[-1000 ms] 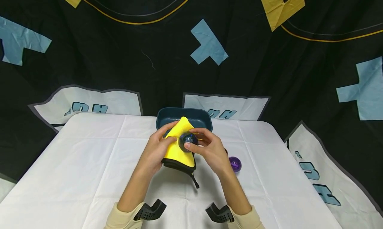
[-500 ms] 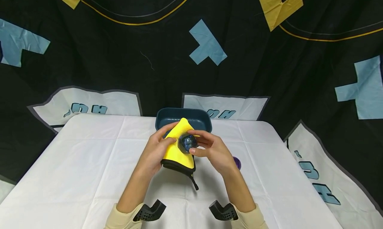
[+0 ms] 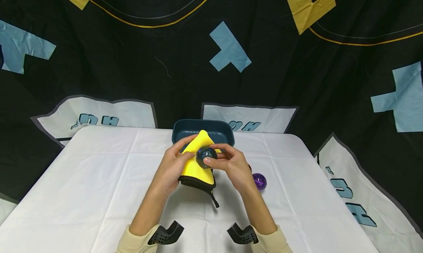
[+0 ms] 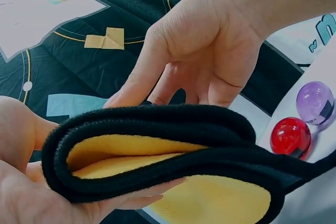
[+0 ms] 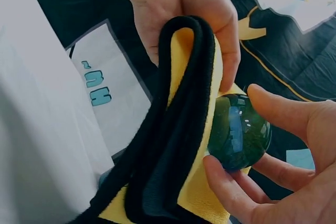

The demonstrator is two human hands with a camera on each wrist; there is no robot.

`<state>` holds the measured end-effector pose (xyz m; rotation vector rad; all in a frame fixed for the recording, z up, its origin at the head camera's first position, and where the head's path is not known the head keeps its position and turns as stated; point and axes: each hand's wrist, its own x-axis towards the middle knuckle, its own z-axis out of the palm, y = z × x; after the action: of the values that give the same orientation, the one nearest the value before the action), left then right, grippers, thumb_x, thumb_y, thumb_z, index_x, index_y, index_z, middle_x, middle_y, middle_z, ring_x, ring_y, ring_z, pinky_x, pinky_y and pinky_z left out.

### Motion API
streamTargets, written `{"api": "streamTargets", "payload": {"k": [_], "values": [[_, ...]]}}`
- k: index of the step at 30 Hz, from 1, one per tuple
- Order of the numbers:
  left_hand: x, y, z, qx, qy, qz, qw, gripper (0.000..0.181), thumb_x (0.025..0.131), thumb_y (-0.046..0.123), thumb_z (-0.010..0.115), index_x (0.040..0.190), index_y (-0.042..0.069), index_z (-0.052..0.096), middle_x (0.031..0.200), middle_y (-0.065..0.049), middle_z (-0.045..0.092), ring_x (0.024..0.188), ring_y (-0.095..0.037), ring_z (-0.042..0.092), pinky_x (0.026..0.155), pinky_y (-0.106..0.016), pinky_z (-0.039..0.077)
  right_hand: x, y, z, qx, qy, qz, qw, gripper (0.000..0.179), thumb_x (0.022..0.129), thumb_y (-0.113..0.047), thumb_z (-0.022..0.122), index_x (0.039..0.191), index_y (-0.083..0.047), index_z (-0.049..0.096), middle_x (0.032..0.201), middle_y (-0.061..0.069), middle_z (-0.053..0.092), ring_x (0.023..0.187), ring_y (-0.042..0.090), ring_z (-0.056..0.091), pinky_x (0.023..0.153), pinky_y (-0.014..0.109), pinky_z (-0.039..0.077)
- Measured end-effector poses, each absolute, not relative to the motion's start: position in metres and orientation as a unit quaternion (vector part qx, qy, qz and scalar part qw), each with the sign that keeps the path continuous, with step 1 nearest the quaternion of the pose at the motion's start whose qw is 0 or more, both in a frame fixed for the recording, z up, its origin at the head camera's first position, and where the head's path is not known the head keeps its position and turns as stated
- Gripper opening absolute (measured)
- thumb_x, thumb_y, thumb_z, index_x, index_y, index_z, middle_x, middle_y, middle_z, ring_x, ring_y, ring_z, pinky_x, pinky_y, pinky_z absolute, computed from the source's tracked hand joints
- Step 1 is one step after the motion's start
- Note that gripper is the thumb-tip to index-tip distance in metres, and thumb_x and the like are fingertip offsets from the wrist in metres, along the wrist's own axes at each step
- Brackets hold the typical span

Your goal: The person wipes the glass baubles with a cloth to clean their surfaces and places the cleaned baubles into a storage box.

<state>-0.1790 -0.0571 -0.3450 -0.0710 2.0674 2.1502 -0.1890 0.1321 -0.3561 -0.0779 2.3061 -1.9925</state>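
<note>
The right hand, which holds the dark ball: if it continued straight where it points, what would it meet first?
Probably the yellow cloth. The right hand points toward it, and the dark ball seems to touch it, though depth is unclear.

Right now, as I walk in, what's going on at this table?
A person's left grip holds a folded, black-edged yellow cloth, while the right grip pinches a dark glassy ball against it. A purple ball and a red ball rest on the white-covered table, to the right. A dark blue tray stands beyond the cloth.
</note>
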Motion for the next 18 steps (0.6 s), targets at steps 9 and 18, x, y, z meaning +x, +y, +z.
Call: {"api": "streamTargets", "payload": {"k": [9,18], "values": [[-0.1798,-0.0563,-0.3454,-0.027,0.689,0.720,0.078,0.049,0.098,0.012,0.055,0.139,0.039,0.058,0.150,-0.006,0.040,0.118,-0.033,0.055,0.089,-0.035,0.058,-0.1851,0.1288,-0.3519,-0.031,0.765,-0.641,0.056,0.047,0.081,-0.019,0.085,0.123,-0.018,0.064,0.121,0.009,0.066,0.107,0.023,0.067,0.098,0.042,0.054],[-0.1809,-0.0566,-0.3466,-0.037,0.683,0.724,0.087,0.049,0.098,0.013,0.055,0.139,0.039,0.057,0.149,-0.006,0.040,0.119,-0.033,0.055,0.089,-0.036,0.060,-0.1833,0.1337,-0.3478,-0.066,0.767,-0.634,0.078,0.053,0.082,-0.015,0.083,0.131,-0.021,0.064,0.137,0.006,0.064,0.124,0.028,0.063,0.104,0.045,0.052]]}}
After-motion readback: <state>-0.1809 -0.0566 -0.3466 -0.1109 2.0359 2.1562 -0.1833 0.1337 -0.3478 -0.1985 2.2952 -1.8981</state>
